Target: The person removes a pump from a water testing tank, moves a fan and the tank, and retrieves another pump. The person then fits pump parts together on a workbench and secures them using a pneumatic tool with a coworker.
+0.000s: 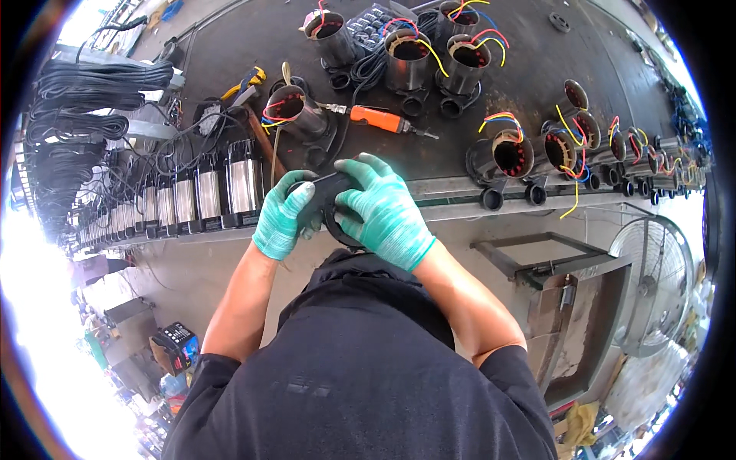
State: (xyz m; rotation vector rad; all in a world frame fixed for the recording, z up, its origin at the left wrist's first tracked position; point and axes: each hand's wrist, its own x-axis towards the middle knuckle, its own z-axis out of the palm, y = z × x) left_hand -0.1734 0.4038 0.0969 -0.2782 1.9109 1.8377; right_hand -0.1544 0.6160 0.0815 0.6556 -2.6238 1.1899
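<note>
Between my gloved hands is a black plastic part [325, 192], held just in front of the bench edge. My left hand [280, 216] grips its left side, thumb on top. My right hand [387, 213] has its fingers bent over the right side, next to a rounded black rim. What lies under the part is hidden. Just beyond stands an open metal cylinder [308, 123] on a black base, with red, blue and yellow wires at its mouth. An orange power screwdriver [377, 118] lies to its right, bit pointing right.
More wired metal cylinders [408, 67] stand at the back, and several lie along the right edge [509, 157]. Finished-looking silver cylinders [208, 192] line the left edge below coiled black cables [84, 84]. Yellow-handled pliers [249, 81] lie behind. A large fan [652, 284] stands at right.
</note>
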